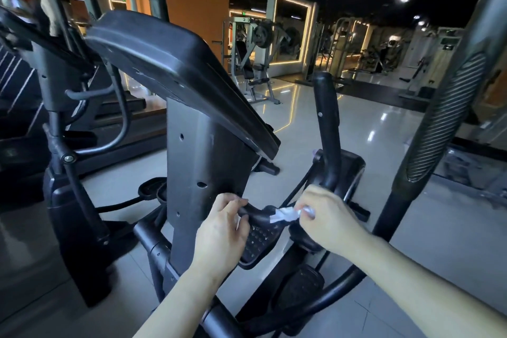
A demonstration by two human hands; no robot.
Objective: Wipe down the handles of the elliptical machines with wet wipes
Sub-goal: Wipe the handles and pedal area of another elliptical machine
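Down below the console (178,68) of the elliptical, both hands are working on the short curved handle (256,214) that sticks out from the grey centre post (203,173). Left hand (222,230) has its fingers curled round the inner end of that handle, thumb side tucked against the post, so it's basically steadying things. Right hand (326,217) is pinching a crumpled white wet wipe (285,214) between thumb and fingertips, fingers closed tight on it, and the wipe is pressed right on the handle's outer bend, just beside where the upright black grip (326,129) rises.

If I were doing this step, I'd open the wipe out flatter and wrap it around the bar instead of dabbing with a ball, then drag along the whole curve and twist so the underside gets hit too. Shift the left hand off so that bit gets wiped as well. The 2 long swing arms, like the ribbed one (444,118) on the right, probably need doing after.
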